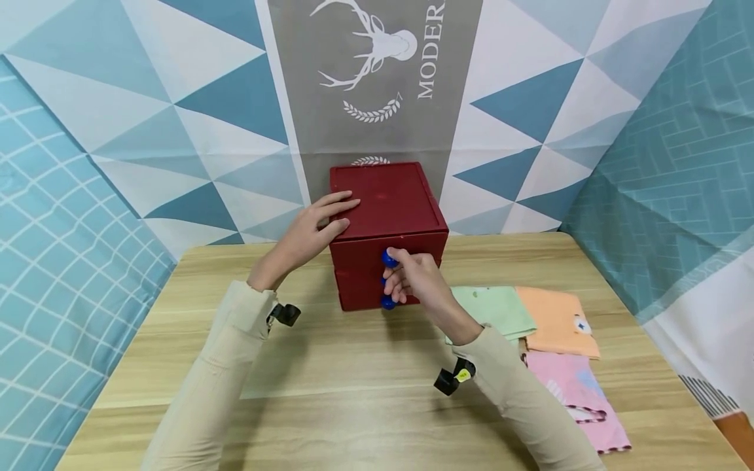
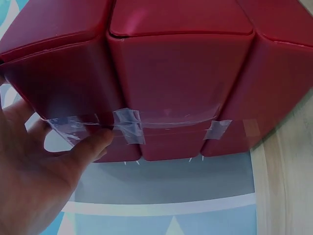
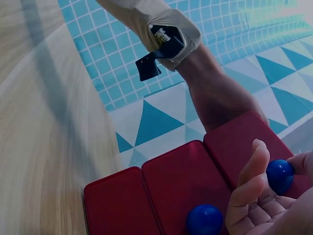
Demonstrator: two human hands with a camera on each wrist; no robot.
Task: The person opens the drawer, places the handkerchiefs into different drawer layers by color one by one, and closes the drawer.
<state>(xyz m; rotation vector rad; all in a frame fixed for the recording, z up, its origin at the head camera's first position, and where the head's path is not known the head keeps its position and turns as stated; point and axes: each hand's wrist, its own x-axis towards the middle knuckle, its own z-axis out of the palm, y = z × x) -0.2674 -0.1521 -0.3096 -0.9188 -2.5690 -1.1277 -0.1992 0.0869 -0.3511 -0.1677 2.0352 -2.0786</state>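
Note:
A dark red cabinet [image 1: 383, 199] with three stacked drawers stands at the back of the table, round blue knobs on its front. My left hand [image 1: 309, 229] rests on its upper left edge, fingers stretched over the top. In the left wrist view, the left thumb [image 2: 93, 147] lies against the cabinet's side, by strips of clear tape [image 2: 128, 126]. My right hand [image 1: 415, 275] pinches the top blue knob [image 3: 280, 176] between thumb and index finger, its other fingers curled below. The middle knob [image 3: 204, 220] shows beside those fingers; the bottom knob [image 1: 387, 302] is lower down.
To the right of the cabinet lie a green cloth [image 1: 495, 311], an orange cloth [image 1: 556, 320] with a small animal patch, and a pink cloth [image 1: 580, 392] on the wooden table [image 1: 330, 392]. Patterned sheets [image 1: 377, 131] hang behind, close to the cabinet's back.

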